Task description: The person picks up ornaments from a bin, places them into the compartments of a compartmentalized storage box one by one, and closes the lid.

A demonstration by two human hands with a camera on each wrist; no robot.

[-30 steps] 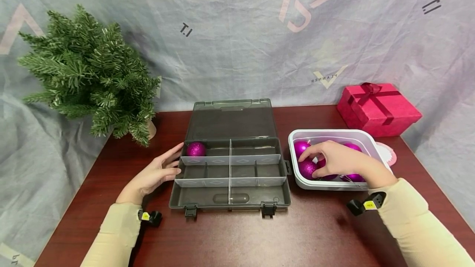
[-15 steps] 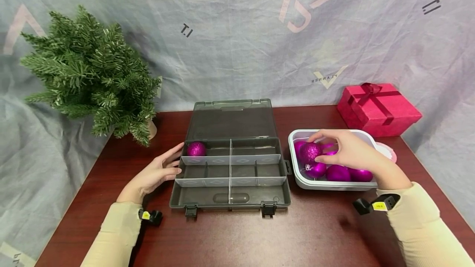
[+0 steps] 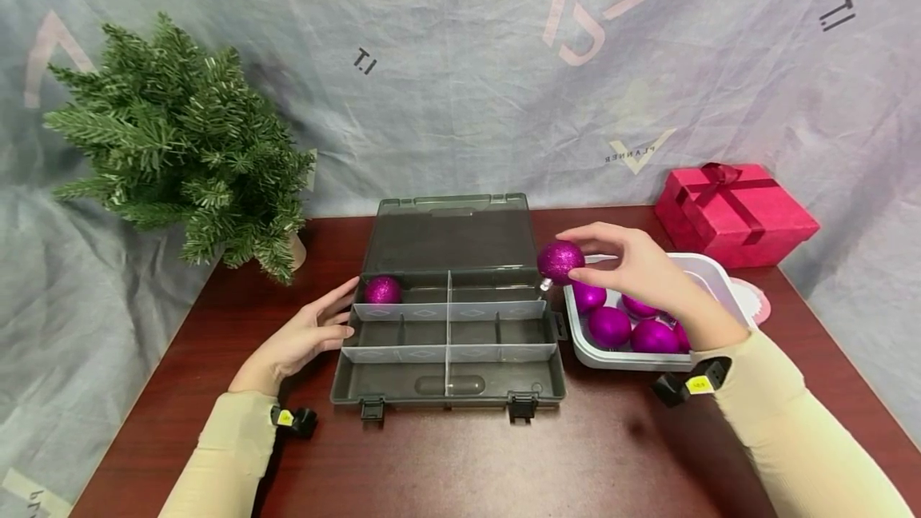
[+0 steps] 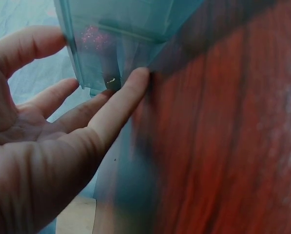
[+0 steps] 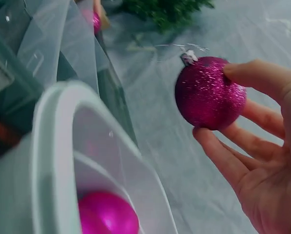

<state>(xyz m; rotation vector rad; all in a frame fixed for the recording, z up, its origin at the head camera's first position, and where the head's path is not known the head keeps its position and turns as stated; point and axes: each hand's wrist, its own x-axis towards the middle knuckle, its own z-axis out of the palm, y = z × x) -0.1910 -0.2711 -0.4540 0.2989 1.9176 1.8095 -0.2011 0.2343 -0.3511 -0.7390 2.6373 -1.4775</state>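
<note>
Between thumb and fingers, my right hand [image 3: 633, 270] pinches a glittery purple Christmas bauble [image 3: 560, 261], its silver cap pointing down and left in the head view. The bauble is held up between the white tub [image 3: 586, 356] and the divided box. In the right wrist view the same glitter bauble [image 5: 208, 92] shows its cap and a thin loop. My left hand [image 3: 302, 338] rests with extended fingers against the left side of the grey see-through compartment box [image 3: 392, 378]. Another glitter bauble [image 3: 382, 291] lies in the box's back left compartment. The box's lid [image 3: 453, 234] stands folded back.
Several purple baubles [image 3: 608, 327] lie in the white tub at the right. Behind it sits a red gift box [image 3: 737, 210] with a bow, and a pink-and-white round item [image 3: 751, 300] is beside the tub. A small artificial fir tree [image 3: 187, 142] stands at the left.
My right hand has lifted the glitter bauble out of the white tub and carried it left toward the compartment box. The left hand has stayed at the box's side.
</note>
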